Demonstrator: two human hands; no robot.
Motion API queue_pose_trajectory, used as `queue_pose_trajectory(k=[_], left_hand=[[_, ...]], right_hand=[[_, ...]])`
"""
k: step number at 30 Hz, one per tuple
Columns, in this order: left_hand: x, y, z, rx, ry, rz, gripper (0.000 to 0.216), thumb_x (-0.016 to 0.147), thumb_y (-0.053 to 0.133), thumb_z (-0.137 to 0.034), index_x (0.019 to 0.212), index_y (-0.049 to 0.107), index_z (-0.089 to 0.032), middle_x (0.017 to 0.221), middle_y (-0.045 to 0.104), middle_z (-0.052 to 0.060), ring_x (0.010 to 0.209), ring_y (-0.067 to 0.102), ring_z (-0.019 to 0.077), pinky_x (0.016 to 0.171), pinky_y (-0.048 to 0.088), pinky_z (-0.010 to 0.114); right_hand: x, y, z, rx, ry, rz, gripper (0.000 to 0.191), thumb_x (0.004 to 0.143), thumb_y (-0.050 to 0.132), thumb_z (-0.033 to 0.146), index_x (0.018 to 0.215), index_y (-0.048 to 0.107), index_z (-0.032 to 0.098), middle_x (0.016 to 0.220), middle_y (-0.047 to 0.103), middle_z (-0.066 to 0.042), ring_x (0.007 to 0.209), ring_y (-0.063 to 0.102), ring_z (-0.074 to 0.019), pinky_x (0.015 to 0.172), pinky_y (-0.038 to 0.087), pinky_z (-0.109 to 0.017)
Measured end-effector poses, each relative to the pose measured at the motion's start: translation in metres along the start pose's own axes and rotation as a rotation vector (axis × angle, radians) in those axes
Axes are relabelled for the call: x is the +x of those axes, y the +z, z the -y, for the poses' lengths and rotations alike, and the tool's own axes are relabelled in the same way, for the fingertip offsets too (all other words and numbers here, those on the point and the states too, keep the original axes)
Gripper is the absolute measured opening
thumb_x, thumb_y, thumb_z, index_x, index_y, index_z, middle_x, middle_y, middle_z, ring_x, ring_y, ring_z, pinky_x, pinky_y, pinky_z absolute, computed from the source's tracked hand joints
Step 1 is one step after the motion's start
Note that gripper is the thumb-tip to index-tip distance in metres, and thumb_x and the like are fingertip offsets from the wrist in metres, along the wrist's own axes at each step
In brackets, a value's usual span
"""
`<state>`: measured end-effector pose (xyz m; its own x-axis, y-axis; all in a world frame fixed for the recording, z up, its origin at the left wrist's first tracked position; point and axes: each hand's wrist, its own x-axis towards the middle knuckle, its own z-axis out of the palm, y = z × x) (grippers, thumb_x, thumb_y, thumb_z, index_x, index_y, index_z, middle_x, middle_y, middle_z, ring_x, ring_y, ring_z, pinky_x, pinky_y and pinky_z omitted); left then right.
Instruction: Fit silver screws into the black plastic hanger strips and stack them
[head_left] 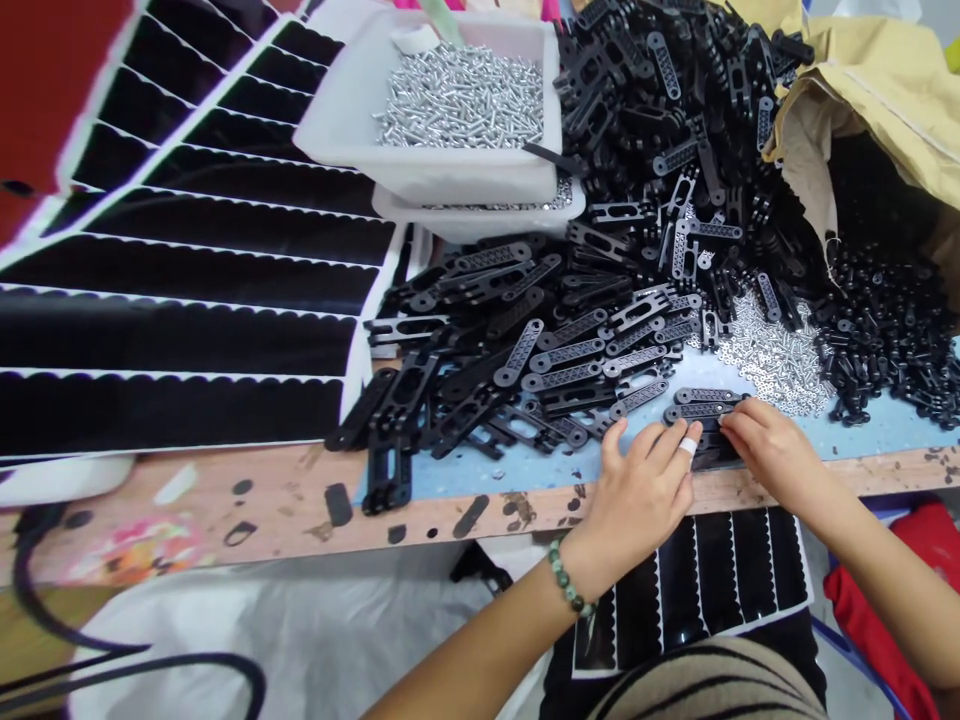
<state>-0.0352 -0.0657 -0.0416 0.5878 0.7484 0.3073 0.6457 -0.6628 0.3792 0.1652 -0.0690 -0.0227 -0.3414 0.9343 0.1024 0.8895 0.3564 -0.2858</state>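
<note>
Several flat black plastic links [702,396] lie side by side on the blue mat near the table's front edge. My left hand [641,480], with a white band on one finger, rests at their left end. Its fingers are spread and bent, and the tips near the links touch or almost touch them. At the right end of the same links, my right hand [776,450] has thumb and fingertips pinched together over a link. Whatever is in the pinch is too small or hidden to make out. Small silver nuts [780,350] lie in a loose pile just beyond my right hand.
A large heap of black links [555,350] spreads behind and left of my hands. A white tub [337,125] of silver screws [465,100] stands on another tray. Small black parts [862,350] spill from a yellow sack [885,90]. Black sheets [180,330] lie at left.
</note>
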Motion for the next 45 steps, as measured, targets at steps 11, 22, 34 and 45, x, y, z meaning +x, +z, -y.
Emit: queue_pose_trajectory(k=[11, 22, 34, 45], left_hand=[[0.0, 0.002, 0.0, 0.043, 0.024, 0.02, 0.042, 0.087, 0.05, -0.021, 0.128, 0.054, -0.014, 0.119, 0.064, 0.009, 0.101, 0.056, 0.0239, 0.103, 0.025, 0.051], [-0.001, 0.003, 0.002, 0.042, 0.037, 0.025, 0.043, 0.087, 0.051, -0.022, 0.129, 0.053, -0.015, 0.117, 0.064, 0.009, 0.101, 0.055, 0.0235, 0.104, 0.026, 0.05], [-0.001, 0.002, 0.003, 0.025, 0.041, -0.021, 0.041, 0.087, 0.048, -0.017, 0.127, 0.055, -0.013, 0.119, 0.064, 0.009, 0.101, 0.057, 0.0237, 0.104, 0.025, 0.05], [-0.003, 0.004, 0.003, 0.03, 0.032, -0.045, 0.041, 0.085, 0.051, -0.016, 0.125, 0.056, -0.013, 0.119, 0.064, 0.009, 0.102, 0.057, 0.023, 0.105, 0.025, 0.048]], right_hand=[[0.022, -0.016, -0.003, -0.05, -0.044, 0.216, 0.013, 0.09, 0.044, 0.013, 0.083, 0.055, 0.015, 0.078, 0.054, -0.006, 0.068, 0.053, -0.0163, 0.061, 0.046, -0.028], [0.003, -0.005, -0.006, -0.152, -0.133, 0.07, 0.019, 0.094, 0.042, 0.012, 0.102, 0.058, 0.013, 0.091, 0.059, -0.011, 0.077, 0.054, -0.0186, 0.066, 0.047, -0.03], [0.029, -0.021, 0.0, -0.194, -0.123, 0.293, 0.02, 0.089, 0.035, 0.004, 0.089, 0.049, 0.018, 0.082, 0.056, -0.006, 0.072, 0.053, -0.0184, 0.064, 0.044, -0.031], [0.031, -0.017, -0.007, -0.087, -0.117, 0.284, 0.009, 0.087, 0.045, 0.008, 0.086, 0.047, 0.017, 0.082, 0.053, -0.007, 0.075, 0.05, -0.0193, 0.066, 0.044, -0.031]])
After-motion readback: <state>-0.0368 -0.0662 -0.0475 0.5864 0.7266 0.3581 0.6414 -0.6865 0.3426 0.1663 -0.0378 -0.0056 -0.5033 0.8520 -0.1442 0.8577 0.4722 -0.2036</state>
